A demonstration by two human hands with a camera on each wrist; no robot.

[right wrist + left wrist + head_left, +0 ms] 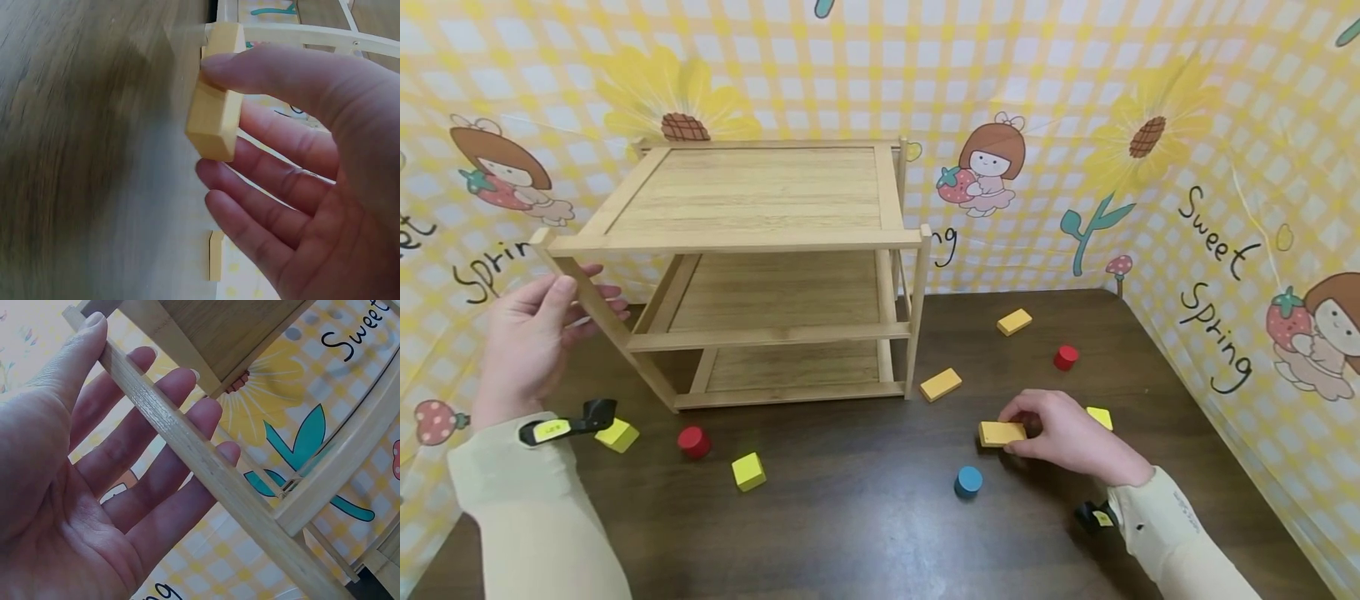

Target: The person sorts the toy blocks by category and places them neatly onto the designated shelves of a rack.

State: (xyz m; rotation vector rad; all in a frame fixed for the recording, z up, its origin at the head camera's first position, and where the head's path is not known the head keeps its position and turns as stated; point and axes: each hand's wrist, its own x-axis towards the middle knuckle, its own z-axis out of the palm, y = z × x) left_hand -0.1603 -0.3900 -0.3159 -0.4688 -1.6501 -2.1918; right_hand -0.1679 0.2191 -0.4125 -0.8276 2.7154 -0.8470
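Observation:
A three-tier wooden shelf rack stands on the dark table. My left hand holds its left front post, thumb on the near side and fingers passing behind. Over the table to the right of the rack, my right hand pinches a yellow-orange rectangular block between thumb and fingers. In the right wrist view the thumb lies across the block, while the lower fingers stay loose. A blue cylinder sits just in front of that block.
Two more orange blocks lie right of the rack, near a red cylinder. A yellow block is partly hidden behind my right hand. Yellow cubes and a red cylinder sit front left. Checked cloth surrounds the table.

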